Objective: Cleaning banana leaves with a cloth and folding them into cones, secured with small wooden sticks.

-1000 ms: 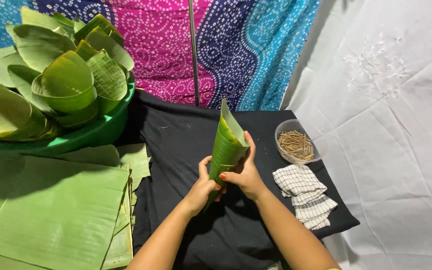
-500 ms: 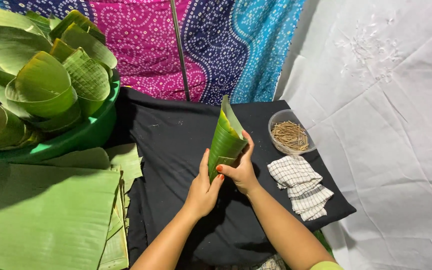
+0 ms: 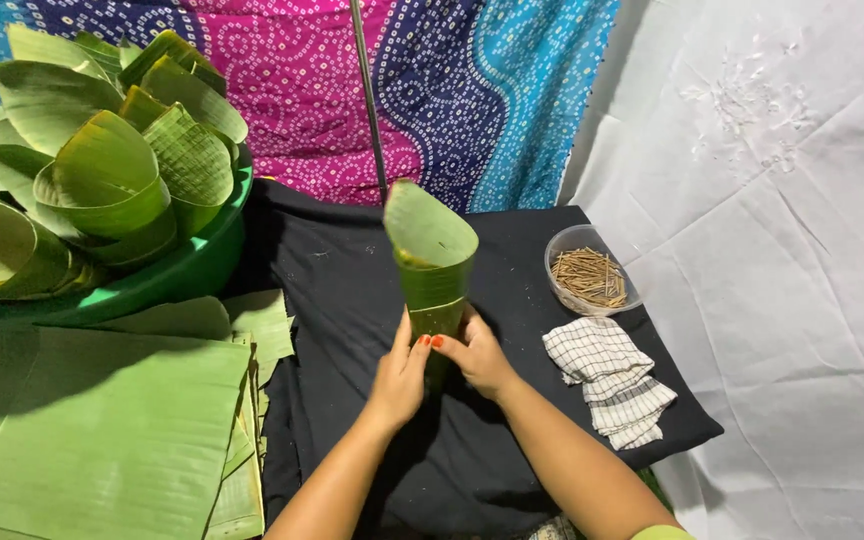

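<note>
A green banana-leaf cone (image 3: 432, 255), rolled with its open mouth upward, stands upright over the black cloth (image 3: 352, 290). My left hand (image 3: 399, 375) wraps the lower left of the cone. My right hand (image 3: 480, 355) grips its lower right, thumb pressed against the leaf. Both hands hold the narrow bottom end, which they hide.
A green tub (image 3: 167, 280) at the left is piled with several finished leaf cones (image 3: 112, 180). Flat banana-leaf sheets (image 3: 102, 430) lie stacked at lower left. A clear plastic cup of small sticks (image 3: 590, 272) and a folded checked cloth (image 3: 607, 378) sit at the right. A patterned fabric hangs behind.
The cone has turned more upright, its open mouth now facing up towards me. Both hands have slid lower onto its narrow end.
</note>
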